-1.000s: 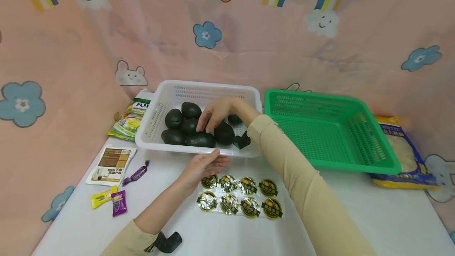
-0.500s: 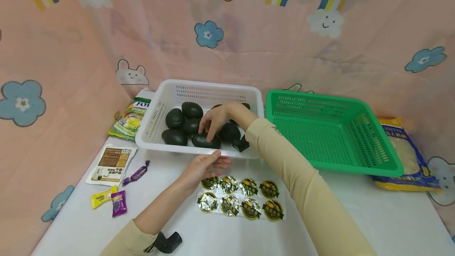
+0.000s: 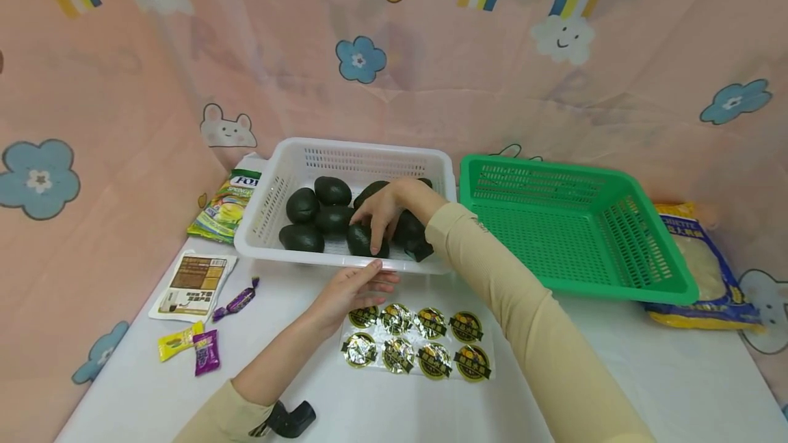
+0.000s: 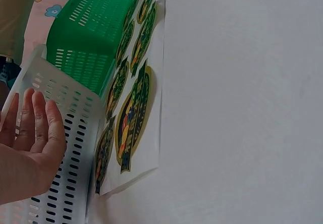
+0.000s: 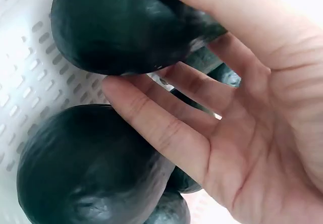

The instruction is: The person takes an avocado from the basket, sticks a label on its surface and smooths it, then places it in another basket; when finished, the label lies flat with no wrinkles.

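Right hand (image 3: 388, 210) fingers loosely touch an avocado (image 3: 363, 239) at 6 o'clock in the white basket (image 3: 345, 262) — not yet gripped. Left hand (image 3: 353, 289), relaxed, braces the rim. Green basket (image 3: 572, 289) holds 0 — sticker sheet (image 3: 415, 340) full, 8 stickers.

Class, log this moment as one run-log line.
right hand: touching avocado in white basket | left hand: open against basket front | green basket: empty

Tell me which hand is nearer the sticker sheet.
Left. The left hand rests at the sticker sheet's near corner; the right hand is in the white basket.
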The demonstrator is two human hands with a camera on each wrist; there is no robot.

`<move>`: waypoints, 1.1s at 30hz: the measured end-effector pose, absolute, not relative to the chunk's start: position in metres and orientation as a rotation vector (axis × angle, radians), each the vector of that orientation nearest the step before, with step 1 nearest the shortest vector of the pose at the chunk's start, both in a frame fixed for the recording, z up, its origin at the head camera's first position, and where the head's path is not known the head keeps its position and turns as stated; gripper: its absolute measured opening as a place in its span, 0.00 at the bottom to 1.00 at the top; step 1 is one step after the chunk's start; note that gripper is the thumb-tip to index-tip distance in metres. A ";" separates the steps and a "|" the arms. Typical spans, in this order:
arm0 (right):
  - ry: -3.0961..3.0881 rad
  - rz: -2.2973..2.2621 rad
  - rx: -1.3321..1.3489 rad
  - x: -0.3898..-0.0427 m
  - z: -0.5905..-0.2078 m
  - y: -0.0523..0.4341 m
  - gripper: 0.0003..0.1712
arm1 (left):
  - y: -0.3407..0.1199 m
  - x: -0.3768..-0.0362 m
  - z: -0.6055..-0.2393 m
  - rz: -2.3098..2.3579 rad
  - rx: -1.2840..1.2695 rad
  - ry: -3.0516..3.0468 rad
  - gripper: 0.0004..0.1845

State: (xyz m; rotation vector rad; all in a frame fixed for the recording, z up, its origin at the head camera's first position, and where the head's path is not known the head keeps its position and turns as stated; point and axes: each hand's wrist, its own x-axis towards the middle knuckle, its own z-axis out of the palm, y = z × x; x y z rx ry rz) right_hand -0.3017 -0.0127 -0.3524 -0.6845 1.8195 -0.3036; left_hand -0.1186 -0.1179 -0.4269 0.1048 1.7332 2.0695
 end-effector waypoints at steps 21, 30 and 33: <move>1.859 -0.618 -0.911 -0.293 -0.308 0.033 0.37 | -0.115 -0.117 -0.428 2.064 0.091 1.745 0.29; 2.015 -0.747 -1.134 -0.257 -0.280 0.122 0.36 | -0.108 -0.113 -0.428 2.083 0.072 1.798 0.31; 2.060 -0.843 -1.159 -0.234 -0.282 0.161 0.33 | -0.106 -0.106 -0.432 2.017 0.178 1.901 0.29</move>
